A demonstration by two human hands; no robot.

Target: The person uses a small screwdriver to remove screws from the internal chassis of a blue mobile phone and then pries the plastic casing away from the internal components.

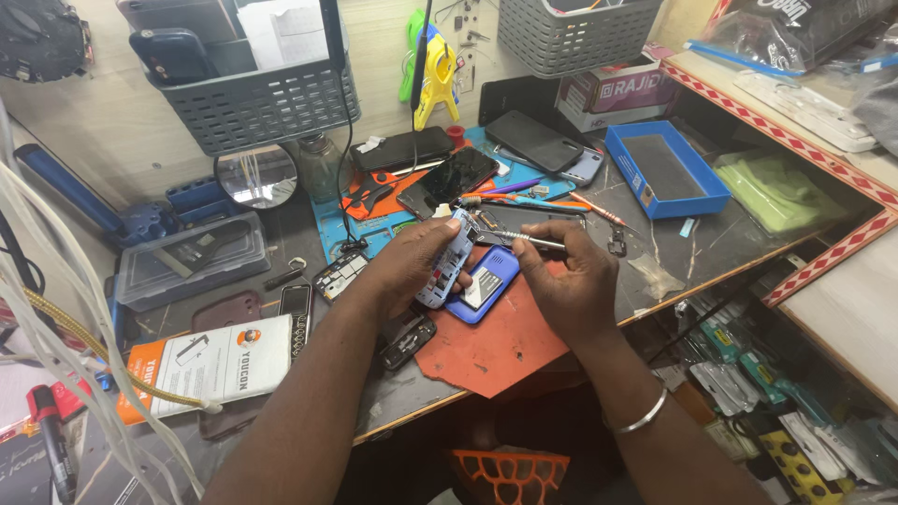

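Observation:
My left hand (407, 262) grips an opened small phone body (447, 262), held on edge with its circuit side showing. My right hand (566, 281) holds a thin metal tool (535, 241), like tweezers or a screwdriver, with its tip pointing at the top of the phone body. Just below both hands a blue phone back shell (486, 285) lies on an orange-red mat (496, 341).
Several dark smartphones (449, 180) lie on a blue work mat behind. A blue tray (664, 168) sits at right, a clear plastic box (192, 262) and a white-orange packet (215, 365) at left. Grey baskets (257, 103) hang above. A round mirror (256, 176) stands by a jar.

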